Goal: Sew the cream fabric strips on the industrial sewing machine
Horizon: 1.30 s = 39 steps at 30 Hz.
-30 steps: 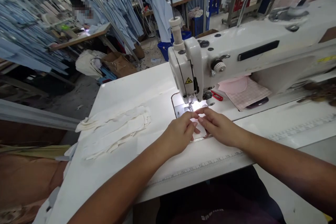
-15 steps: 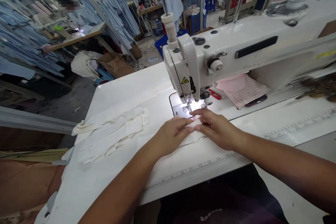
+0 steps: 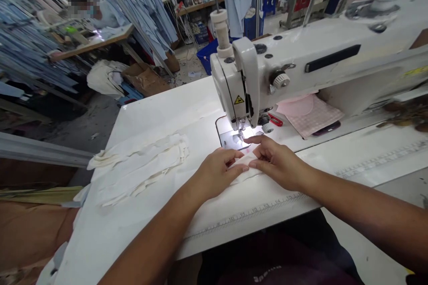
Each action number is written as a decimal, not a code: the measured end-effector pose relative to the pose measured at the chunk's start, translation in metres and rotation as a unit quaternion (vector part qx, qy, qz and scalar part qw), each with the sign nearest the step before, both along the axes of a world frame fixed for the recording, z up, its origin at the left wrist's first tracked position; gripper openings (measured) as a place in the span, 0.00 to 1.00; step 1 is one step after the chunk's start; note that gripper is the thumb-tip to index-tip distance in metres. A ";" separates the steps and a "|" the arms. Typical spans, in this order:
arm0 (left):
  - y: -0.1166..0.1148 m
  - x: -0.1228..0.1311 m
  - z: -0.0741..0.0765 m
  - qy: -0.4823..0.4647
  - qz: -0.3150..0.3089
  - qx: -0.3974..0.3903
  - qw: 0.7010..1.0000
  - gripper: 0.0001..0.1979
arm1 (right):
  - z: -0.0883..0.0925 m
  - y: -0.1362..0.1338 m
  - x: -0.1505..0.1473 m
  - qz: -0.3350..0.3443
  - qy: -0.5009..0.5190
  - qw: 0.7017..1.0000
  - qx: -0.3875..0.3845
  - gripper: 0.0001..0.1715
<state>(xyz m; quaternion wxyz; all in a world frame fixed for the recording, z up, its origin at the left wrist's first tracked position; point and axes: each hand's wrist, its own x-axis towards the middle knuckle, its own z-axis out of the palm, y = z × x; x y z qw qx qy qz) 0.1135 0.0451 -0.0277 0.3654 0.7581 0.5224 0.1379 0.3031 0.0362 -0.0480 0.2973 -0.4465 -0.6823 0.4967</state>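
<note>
A small white fabric piece with a bit of pink at its far edge lies just in front of the sewing machine's needle area. My left hand pinches its left side between thumb and fingers. From the right, my right hand grips the same piece, thumb near the left thumb and index finger stretched toward the presser foot. The white sewing machine stands over the lit metal plate. Fingers partly hide the fabric.
Stacked white fabric strips lie on the table's left. Pink checked fabric and a red-handled tool rest under the machine arm. A printed ruler runs along the front edge. Another person sits at the far left.
The view has shifted slightly. My fingers have moved a little on the white fabric, and more of it shows between my hands, folded at an angle.
</note>
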 end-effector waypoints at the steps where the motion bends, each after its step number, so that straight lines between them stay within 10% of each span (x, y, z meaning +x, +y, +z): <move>1: 0.000 0.000 0.000 0.003 -0.017 0.010 1.000 0.11 | 0.000 0.000 0.000 0.001 0.005 1.000 0.001 0.23; 39: -0.003 0.008 -0.002 -0.098 0.132 0.026 0.986 0.07 | -0.004 0.000 0.000 -0.062 0.060 0.996 -0.001 0.20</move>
